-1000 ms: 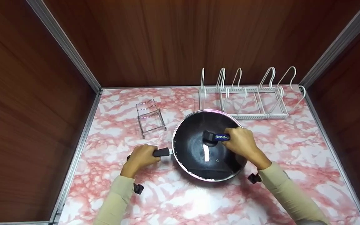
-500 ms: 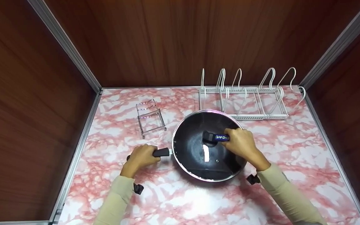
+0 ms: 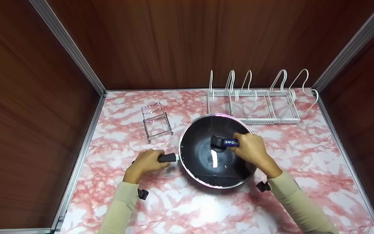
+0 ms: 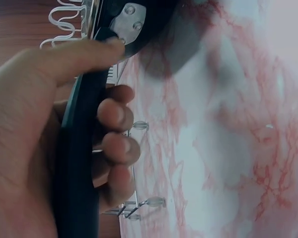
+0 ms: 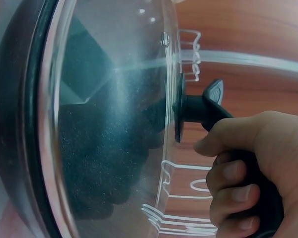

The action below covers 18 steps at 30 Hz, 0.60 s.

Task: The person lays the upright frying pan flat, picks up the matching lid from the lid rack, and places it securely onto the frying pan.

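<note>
A black wok (image 5: 12, 119) stands in the middle of the table, covered by a round glass lid (image 3: 200, 169) with a shiny metal rim. My left hand (image 3: 147, 161) grips the wok's black handle (image 3: 167, 158) on the left side. In the left wrist view the fingers curl loosely round that handle and the thumb lies along it. My right hand (image 3: 251, 148) holds the lid's black handle (image 3: 218, 143), fingers wrapped round its grip. The lid appears to sit on the wok's rim. What is inside cannot be made out clearly.
A white wire rack (image 3: 258, 121) with tall loops stands at the back right, close behind the wok. Left of the wok lies a small chrome wire rack (image 3: 157, 134). Brown wooden panels (image 3: 174, 45) enclose the back and sides of the pink-and-white marbled table (image 3: 115, 133).
My left fingers and thumb have shifted slightly on the wok's handle, and the left wrist has moved a little. The wok, lid and right hand stay nearly still.
</note>
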Available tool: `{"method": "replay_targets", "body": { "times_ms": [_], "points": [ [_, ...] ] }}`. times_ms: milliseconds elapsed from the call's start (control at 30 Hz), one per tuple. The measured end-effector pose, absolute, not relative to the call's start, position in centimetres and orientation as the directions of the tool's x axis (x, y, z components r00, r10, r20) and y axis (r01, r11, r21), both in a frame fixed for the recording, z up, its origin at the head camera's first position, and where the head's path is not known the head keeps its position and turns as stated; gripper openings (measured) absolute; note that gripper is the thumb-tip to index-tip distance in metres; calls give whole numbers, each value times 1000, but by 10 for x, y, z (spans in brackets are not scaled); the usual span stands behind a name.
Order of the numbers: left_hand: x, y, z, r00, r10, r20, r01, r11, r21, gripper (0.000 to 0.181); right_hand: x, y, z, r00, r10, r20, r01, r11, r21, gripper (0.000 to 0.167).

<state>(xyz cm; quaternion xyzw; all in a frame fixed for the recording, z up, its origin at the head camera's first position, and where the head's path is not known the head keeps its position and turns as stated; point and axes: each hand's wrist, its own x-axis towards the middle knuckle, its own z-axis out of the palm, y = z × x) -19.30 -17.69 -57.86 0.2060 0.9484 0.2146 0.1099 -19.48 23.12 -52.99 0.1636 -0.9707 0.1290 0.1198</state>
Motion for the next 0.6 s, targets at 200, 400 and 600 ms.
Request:
{"method": "replay_targets", "body": {
  "times_ms": [200,400,600],
  "points": [
    [-199,-173,-572,-909,407,-93,294,782,549,31,-193,238,-527,-929,-303,214,-348,912,-219,33],
    [-213,-165,-564,-930,367,22,314,762,566,22,-193,249,-514,-941,-325,99,-338,876,-345,44],
    [-230,-159,-547,-945,321,59,298,775,557,26,-202,267,-497,-968,-243,63,-238,805,-544,45]
  ]
}}
